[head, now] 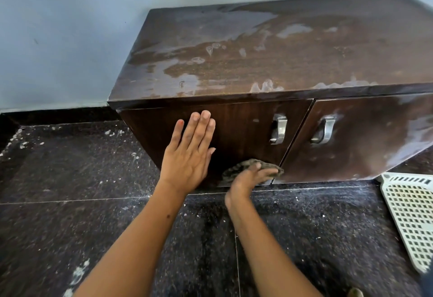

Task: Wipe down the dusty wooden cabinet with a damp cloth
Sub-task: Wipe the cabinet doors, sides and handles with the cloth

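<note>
A low dark wooden cabinet [269, 62] stands against a pale blue wall; its top shows wet streaks and dusty patches. Two doors face me, each with a metal handle [278, 129]. My left hand [189, 153] lies flat, fingers together, against the left door [239, 128]. My right hand [251, 178] presses a crumpled dark cloth [241, 166] on the bottom edge of that same door, near the gap between the doors. The right door [365, 137] carries whitish smears.
Dark speckled stone floor [93, 203] with white flecks lies in front of and left of the cabinet. A white perforated plastic basket [412, 214] rests on the floor at the right, close to the cabinet's right door. The wall [58, 38] is behind.
</note>
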Tool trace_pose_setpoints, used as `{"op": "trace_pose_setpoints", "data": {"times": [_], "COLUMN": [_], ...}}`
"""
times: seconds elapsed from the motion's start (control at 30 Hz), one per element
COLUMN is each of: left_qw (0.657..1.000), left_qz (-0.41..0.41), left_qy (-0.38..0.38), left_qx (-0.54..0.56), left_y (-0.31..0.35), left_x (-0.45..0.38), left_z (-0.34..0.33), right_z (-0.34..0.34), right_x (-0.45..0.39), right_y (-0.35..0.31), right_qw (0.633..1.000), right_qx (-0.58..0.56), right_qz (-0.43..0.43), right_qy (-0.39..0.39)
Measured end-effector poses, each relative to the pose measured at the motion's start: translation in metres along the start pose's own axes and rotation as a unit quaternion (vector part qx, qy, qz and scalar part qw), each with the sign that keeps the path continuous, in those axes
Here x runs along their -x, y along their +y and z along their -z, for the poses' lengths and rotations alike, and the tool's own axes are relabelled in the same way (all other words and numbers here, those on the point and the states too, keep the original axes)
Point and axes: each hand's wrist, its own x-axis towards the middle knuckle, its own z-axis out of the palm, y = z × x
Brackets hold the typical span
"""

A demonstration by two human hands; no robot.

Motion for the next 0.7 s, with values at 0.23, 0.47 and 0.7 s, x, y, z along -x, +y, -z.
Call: {"op": "trace_pose_setpoints", "data": {"times": [0.23,0.47,0.7], "left_qw": [1.000,0.999,1.000], "left_qz": [0.017,-0.036,-0.011], "left_qy": [-0.002,0.033,-0.007], "left_qx": [-0.010,0.011,-0.017], "left_y": [0.007,0.002,0.009], "left_x": [0.000,0.004,0.001], "left_z": [-0.004,-0.005,-0.010], "right_z": [0.008,-0.012,0.032], "right_x": [-0.013,0.019,-0.046], "right_y": [-0.016,-0.038,-0.015], "right_qw": [0.972,0.994,0.944], "right_qx": [-0.108,-0.090,-0.143], "right_qz": [-0.205,-0.059,-0.297], "right_qy": [-0.041,-0.016,-0.013]}}
